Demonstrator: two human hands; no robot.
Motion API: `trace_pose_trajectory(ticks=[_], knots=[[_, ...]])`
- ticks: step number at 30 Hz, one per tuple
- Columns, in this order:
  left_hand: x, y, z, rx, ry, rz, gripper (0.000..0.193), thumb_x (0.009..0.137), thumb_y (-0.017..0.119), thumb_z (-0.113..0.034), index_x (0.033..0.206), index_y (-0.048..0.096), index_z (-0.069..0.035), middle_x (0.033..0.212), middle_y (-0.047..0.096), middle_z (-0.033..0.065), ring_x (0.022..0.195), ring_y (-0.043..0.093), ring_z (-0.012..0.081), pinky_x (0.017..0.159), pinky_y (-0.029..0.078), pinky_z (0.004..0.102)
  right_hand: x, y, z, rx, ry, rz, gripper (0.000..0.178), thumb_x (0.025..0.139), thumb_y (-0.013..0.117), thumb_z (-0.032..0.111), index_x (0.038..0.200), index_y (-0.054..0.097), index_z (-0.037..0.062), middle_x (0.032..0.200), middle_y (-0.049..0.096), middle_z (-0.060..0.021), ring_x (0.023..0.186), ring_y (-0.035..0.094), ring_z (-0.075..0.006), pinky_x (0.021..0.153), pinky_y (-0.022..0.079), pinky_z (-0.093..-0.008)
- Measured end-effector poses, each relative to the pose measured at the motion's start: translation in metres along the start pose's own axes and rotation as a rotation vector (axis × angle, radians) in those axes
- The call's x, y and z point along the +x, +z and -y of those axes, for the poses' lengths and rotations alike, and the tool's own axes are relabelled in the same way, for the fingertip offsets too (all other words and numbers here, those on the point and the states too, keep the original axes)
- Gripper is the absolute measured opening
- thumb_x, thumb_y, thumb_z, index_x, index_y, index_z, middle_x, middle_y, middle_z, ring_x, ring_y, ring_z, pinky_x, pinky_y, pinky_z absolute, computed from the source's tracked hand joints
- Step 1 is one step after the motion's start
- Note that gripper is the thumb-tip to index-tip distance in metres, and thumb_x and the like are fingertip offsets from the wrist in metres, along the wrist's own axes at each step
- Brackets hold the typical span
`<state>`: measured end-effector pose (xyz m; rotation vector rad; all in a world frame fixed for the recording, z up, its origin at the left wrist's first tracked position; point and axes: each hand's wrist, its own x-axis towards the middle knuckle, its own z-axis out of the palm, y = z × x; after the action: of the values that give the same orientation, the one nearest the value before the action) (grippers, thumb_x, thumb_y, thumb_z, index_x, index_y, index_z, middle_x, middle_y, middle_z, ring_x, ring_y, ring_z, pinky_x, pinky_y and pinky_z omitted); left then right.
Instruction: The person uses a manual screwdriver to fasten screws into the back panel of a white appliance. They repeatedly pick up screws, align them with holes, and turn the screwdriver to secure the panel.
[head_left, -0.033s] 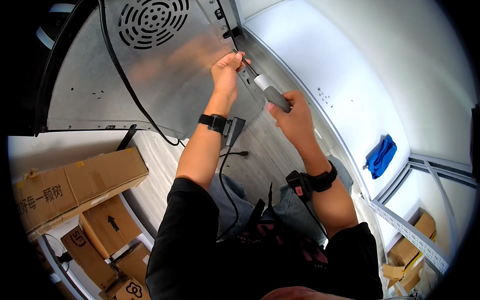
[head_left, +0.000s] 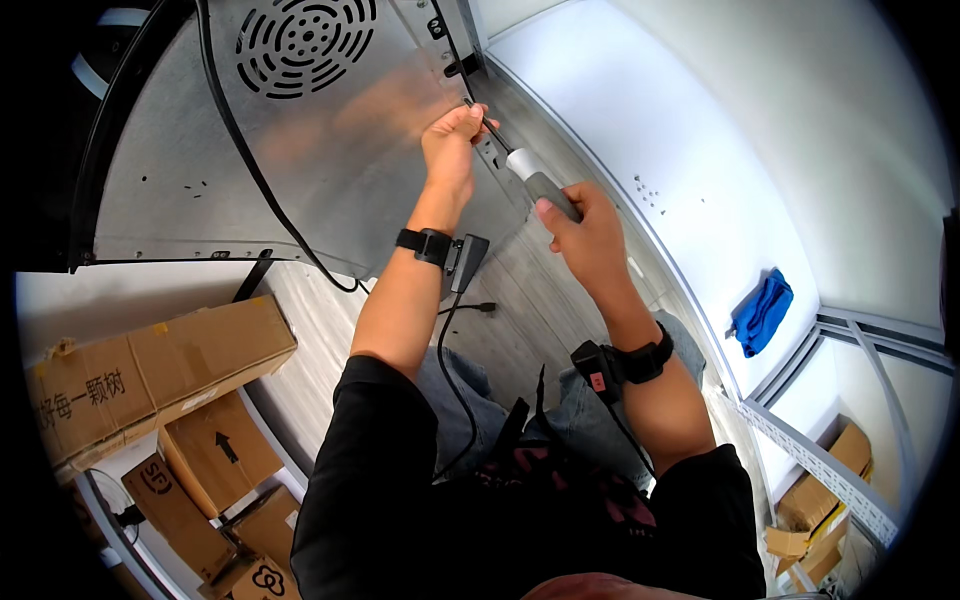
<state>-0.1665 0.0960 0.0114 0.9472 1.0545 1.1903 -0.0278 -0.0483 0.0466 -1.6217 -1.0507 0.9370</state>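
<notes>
My right hand [head_left: 588, 225] is closed round the grey handle of a screwdriver [head_left: 540, 183] with a pale collar. From the handle its thin dark shaft slants up and left toward the edge of a large metal panel [head_left: 330, 170]. My left hand [head_left: 453, 145] is closed at the tip end, thumb and fingers pinching the shaft beside the panel's edge. Those fingers hide the exact tip, and any screw there cannot be made out. Slots and holes line that edge, and a round vent pattern is cut higher up. A black cable [head_left: 240, 140] hangs across the panel.
To the right, a white shelf [head_left: 640, 110] holds several small screws [head_left: 647, 188] and a blue cloth [head_left: 763, 313]. Cardboard boxes [head_left: 215, 350] are stacked at lower left; more boxes [head_left: 828, 490] lie at lower right. Wrist-strapped devices [head_left: 600, 368] trail cables near my lap.
The screwdriver's handle and my right thumb have shifted very slightly. Both hands otherwise keep their places.
</notes>
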Motion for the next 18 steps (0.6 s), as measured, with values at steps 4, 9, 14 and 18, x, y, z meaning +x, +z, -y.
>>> trace_pose_trajectory(ticks=[4,9,14,18], knots=[[-0.005,0.002,-0.011,-0.059,-0.043,0.002,0.025,0.094,0.051,-0.02,0.097,0.064,0.001,0.072,0.064,0.0035,0.072,0.06,0.0134,0.072,0.042,0.0249,0.002,-0.015,0.025,0.383,0.418,0.235,0.054,0.092,0.048,0.051,0.087,0.06,-0.0017,0.055,0.05,-0.0034,0.039,0.043,-0.0105,0.043,0.042,-0.0271],[-0.007,0.001,-0.016,-0.061,-0.052,0.036,0.029,0.095,0.042,-0.016,0.106,0.062,0.003,0.073,0.063,0.0037,0.076,0.059,0.0141,0.074,0.042,0.0257,0.001,-0.024,0.031,0.366,0.46,0.303,0.055,0.094,0.043,0.05,0.09,0.062,-0.0008,0.049,0.045,-0.0005,0.035,0.037,-0.0084,0.04,0.04,-0.025],[-0.008,-0.003,-0.014,-0.037,-0.061,0.078,0.031,0.094,0.04,-0.014,0.111,0.06,0.002,0.079,0.064,0.0047,0.078,0.058,0.0131,0.076,0.041,0.0262,-0.005,-0.03,0.034,0.331,0.42,0.28,0.057,0.093,0.044,0.052,0.089,0.062,-0.0013,0.049,0.044,-0.0003,0.034,0.036,-0.0082,0.038,0.038,-0.0242],[-0.008,-0.009,-0.012,0.05,-0.102,0.148,0.031,0.095,0.041,-0.016,0.115,0.059,-0.002,0.084,0.066,0.0041,0.081,0.058,0.0121,0.078,0.041,0.026,-0.01,-0.041,0.049,0.277,0.388,0.248,0.059,0.091,0.047,0.055,0.089,0.062,-0.0018,0.049,0.044,0.0001,0.034,0.035,-0.0079,0.038,0.037,-0.0233]])
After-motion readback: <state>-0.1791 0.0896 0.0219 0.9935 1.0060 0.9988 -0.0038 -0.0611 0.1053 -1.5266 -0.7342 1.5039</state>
